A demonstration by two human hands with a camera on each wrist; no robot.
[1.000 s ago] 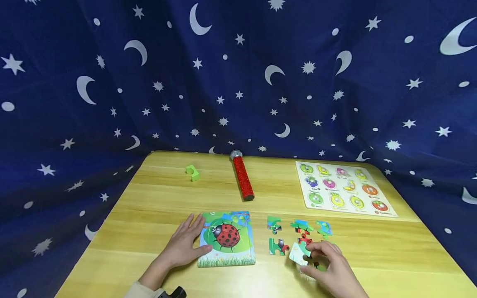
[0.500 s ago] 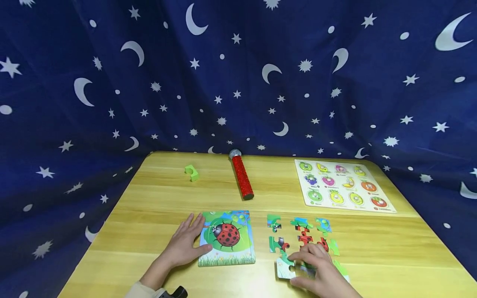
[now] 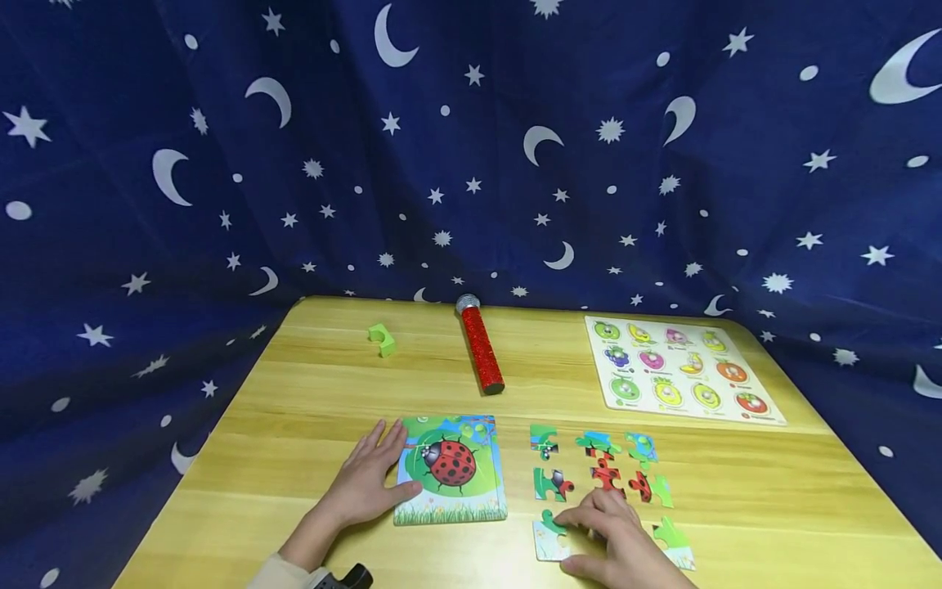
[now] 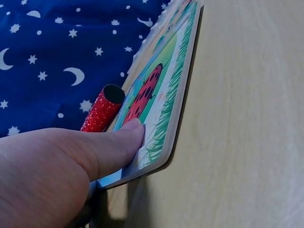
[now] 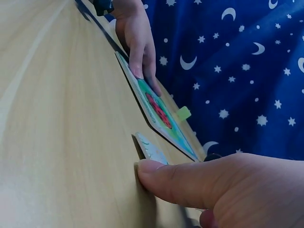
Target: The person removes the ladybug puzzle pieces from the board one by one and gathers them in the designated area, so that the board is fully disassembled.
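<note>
My left hand rests on the left side of a square ladybug puzzle board, fingers extended. In the left wrist view its thumb lies over the near edge of the board. My right hand pinches a white-and-green jigsaw piece between thumb and fingers at the table's near side, just right of the board. In the right wrist view the thumb is at the end of this piece, which looks slightly tilted off the table. The right hand hides part of the table beneath it.
Several loose jigsaw pieces lie in rough rows, among them a ladybug-head piece and a green corner piece. Farther back are a red toy microphone, a green block and a fruit peg board. A starry curtain hangs behind.
My right hand has brought the white-and-green piece left and down, from above the other pieces to the table's near side. The left hand stays on the board.
</note>
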